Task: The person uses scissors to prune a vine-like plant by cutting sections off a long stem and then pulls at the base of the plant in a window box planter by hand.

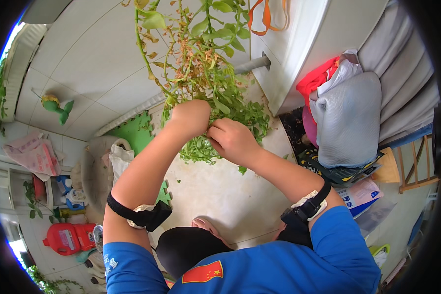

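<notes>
A trailing plant (210, 63) with long green stems, fleshy leaves and many dry brown bits hangs down in front of me. My left hand (191, 117) is closed among its stems, back of the hand upward; most of its fingers are hidden. Close beside it, my right hand (232, 140) has its fingers curled together at the same stems. Whatever sits between those right fingertips is too small to make out. Beneath and behind both hands, leafy green shoots (201, 149) spread low over the pale floor.
A grey folded cushion (350, 117) and bags are stacked at right, by a grey curtain (402, 49). On the left are a round grey pet bed (99, 169), a red jug (68, 238) and bottles. A grey pipe (252, 64) and an orange strap (266, 19) are behind the plant.
</notes>
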Demonstrator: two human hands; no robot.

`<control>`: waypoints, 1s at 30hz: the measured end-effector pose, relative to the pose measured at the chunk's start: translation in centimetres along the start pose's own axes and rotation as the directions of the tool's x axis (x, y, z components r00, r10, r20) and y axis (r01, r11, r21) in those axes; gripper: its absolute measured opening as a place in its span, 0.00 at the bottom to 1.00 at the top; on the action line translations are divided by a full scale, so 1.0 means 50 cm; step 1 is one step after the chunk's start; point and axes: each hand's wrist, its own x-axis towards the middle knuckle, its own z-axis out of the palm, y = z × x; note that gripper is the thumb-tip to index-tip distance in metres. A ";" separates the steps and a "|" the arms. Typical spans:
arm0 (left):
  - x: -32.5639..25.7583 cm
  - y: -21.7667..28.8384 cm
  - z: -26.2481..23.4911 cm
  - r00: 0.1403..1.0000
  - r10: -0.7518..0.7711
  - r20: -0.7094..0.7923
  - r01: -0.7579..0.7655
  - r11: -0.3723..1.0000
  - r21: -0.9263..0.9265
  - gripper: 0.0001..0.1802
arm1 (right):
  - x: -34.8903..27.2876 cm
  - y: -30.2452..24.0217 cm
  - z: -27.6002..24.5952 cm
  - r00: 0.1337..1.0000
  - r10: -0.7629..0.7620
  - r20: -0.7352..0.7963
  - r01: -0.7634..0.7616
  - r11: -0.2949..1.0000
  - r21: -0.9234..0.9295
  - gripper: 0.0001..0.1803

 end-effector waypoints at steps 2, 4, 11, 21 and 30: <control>-0.002 -0.014 0.003 1.000 -0.002 0.008 0.003 0.998 -0.059 0.10 | -0.002 0.012 -0.006 1.000 0.003 0.030 -0.003 1.000 0.012 0.09; -0.001 -0.022 0.004 0.999 -0.030 0.024 0.031 0.998 -0.058 0.11 | -0.004 0.035 -0.018 0.993 0.010 -0.116 -0.006 0.999 0.038 0.13; -0.013 -0.019 -0.021 0.998 0.011 0.065 -0.008 0.998 -0.060 0.11 | -0.068 0.166 -0.024 0.845 0.534 0.039 -0.534 0.835 0.136 0.19; -0.034 -0.012 -0.029 0.995 0.068 0.079 -0.065 0.997 -0.041 0.11 | -0.027 0.179 0.068 0.630 0.768 0.116 -0.695 0.491 0.525 0.23; -0.027 -0.017 -0.030 0.993 0.033 0.110 -0.025 0.997 -0.072 0.13 | 0.053 0.113 -0.010 0.768 0.594 -0.239 -0.306 0.669 0.678 0.27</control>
